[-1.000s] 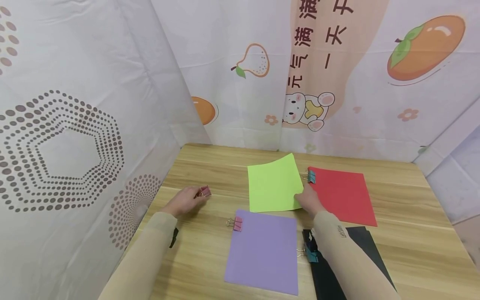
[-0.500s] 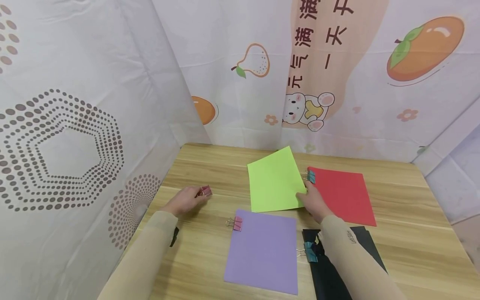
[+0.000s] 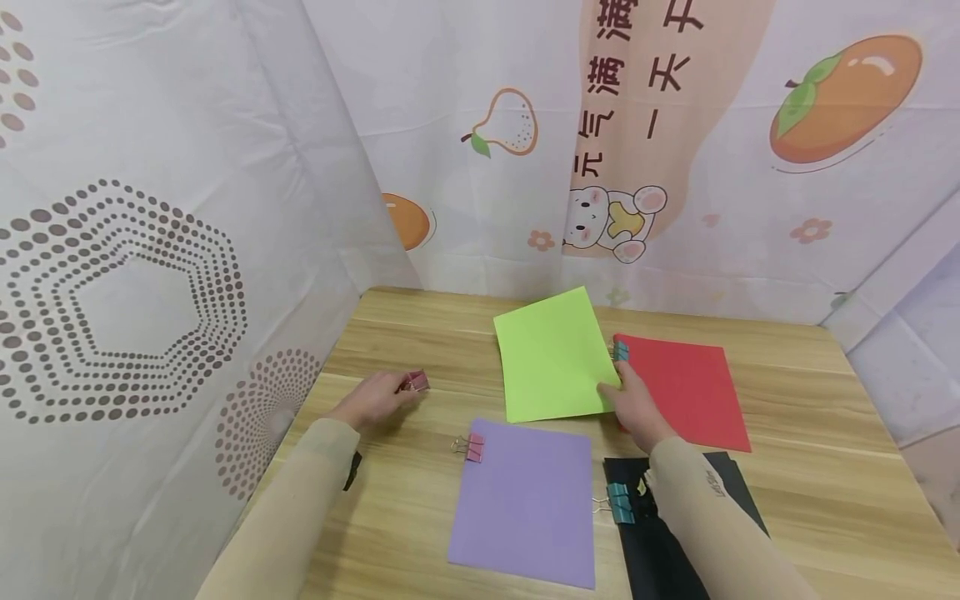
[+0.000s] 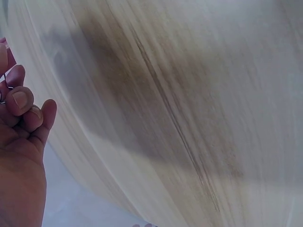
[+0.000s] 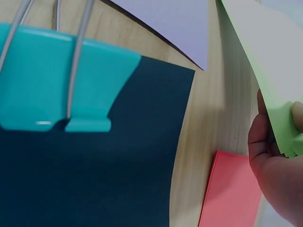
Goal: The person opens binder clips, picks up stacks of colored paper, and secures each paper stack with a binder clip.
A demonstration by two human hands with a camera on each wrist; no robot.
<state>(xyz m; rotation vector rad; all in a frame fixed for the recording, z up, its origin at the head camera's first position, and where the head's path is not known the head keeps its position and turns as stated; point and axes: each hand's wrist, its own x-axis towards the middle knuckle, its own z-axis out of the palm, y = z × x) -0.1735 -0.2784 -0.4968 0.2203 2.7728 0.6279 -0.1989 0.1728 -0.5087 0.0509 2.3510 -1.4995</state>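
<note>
My left hand (image 3: 372,402) pinches a pink binder clip (image 3: 418,381) by its wire handles over the left of the table; in the left wrist view the fingertips (image 4: 20,100) meet at the wire. Toward the back, my right hand (image 3: 637,407) grips a stack of lime-green paper (image 3: 555,358) at its lower right corner. The thumb lies on top and the fingers are underneath, as the right wrist view shows. The sheets tilt, with their far right corner lifted toward the curtain. No clip shows on the green paper.
In front lies purple paper (image 3: 525,512) with a pink binder clip (image 3: 475,447). Red paper (image 3: 686,392) with a teal binder clip (image 3: 621,351) lies right of the green. Black paper (image 3: 652,542), held by another teal binder clip (image 5: 52,80), lies under the right forearm.
My right hand has shifted slightly right and drawn the green paper's near corner along, while its far edge rises and straightens. My left hand has edged slightly right with the clip.
</note>
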